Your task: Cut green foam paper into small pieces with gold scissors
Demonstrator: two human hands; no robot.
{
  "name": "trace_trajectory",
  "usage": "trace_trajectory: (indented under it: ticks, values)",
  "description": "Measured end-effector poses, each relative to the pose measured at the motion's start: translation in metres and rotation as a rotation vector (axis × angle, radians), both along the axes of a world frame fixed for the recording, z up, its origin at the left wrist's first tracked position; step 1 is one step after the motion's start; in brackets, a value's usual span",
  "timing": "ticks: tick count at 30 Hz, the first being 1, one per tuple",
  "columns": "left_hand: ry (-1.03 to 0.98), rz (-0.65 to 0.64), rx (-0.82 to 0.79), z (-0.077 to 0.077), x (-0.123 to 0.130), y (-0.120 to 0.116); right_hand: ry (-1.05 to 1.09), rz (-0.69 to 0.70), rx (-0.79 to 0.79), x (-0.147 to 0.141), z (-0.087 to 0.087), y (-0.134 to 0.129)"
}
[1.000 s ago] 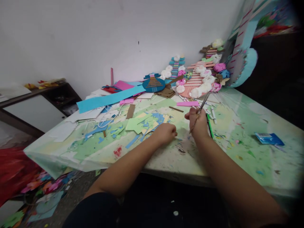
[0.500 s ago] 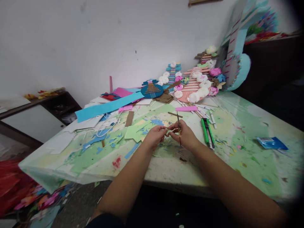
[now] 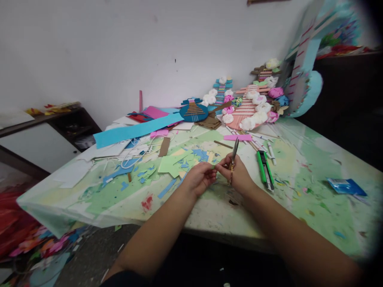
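Observation:
Over the near middle of the table my two hands meet at the fingertips. My left hand (image 3: 201, 177) is closed in a pinch on a small piece of green paper (image 3: 213, 166), which the fingers mostly cover. My right hand (image 3: 239, 175) is closed around a pair of scissors (image 3: 235, 153), blades pointing up and away from me. Its thumb and forefinger also reach the green piece. Left of my hands lie a light green paper sheet (image 3: 169, 164) and several blue paper scraps (image 3: 201, 154).
A green utility knife (image 3: 265, 169) lies right of my hands, near several markers (image 3: 271, 153). Paper instruments with flowers (image 3: 257, 109), a dark blue paper lute (image 3: 193, 112) and a long blue strip (image 3: 137, 129) fill the back. A blue packet (image 3: 346, 186) lies far right.
The scissors have swung from nearly upright to a rightward tilt, with their blades showing wider. My left fingers have loosened a little, and both hands sit slightly farther right in view.

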State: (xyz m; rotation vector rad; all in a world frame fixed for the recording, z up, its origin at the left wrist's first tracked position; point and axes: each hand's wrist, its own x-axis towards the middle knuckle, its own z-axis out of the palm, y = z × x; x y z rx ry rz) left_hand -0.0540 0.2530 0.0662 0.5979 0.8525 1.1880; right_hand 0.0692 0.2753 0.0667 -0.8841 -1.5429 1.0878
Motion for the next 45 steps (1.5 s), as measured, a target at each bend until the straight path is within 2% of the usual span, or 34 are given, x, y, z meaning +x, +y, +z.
trace_trajectory:
  ticks: [5, 8, 11, 13, 18, 22, 27, 31, 37, 40, 45]
  values:
    - [0.029, 0.083, 0.064, 0.002, 0.002, -0.003, 0.082, 0.022, -0.082, -0.002, 0.006, -0.003]
    - [0.100, 0.138, 0.082, 0.005, 0.002, -0.004, 0.086, 0.039, -0.045, 0.000, 0.003, -0.002]
    - [0.166, 0.124, 0.009, 0.005, 0.002, -0.004, 0.005, 0.024, 0.051, 0.003, -0.003, 0.001]
    - [0.180, 0.110, -0.046, 0.003, 0.002, -0.003, -0.073, 0.068, 0.086, 0.004, -0.007, 0.002]
    - [0.154, 0.112, -0.050, 0.000, 0.003, -0.002, -0.068, 0.145, 0.034, 0.003, -0.006, 0.003]
    - [0.125, 0.136, 0.005, 0.002, 0.005, -0.005, 0.034, 0.120, -0.067, 0.000, -0.001, 0.001]
    - [0.145, 0.156, 0.035, 0.003, 0.008, -0.005, 0.055, 0.090, -0.123, -0.002, 0.001, 0.000]
    - [0.176, 0.207, 0.049, 0.001, 0.007, -0.003, -0.026, 0.124, -0.055, 0.000, -0.002, 0.001]
    - [0.174, 0.192, 0.026, 0.000, 0.005, -0.004, -0.235, 0.107, 0.130, 0.003, -0.008, 0.004]
    - [0.153, 0.150, -0.001, 0.000, 0.005, -0.004, -0.249, 0.089, 0.125, 0.003, -0.010, 0.006]
    - [0.003, 0.142, 0.002, 0.000, 0.006, -0.004, -0.104, 0.047, 0.014, -0.002, -0.008, 0.005]
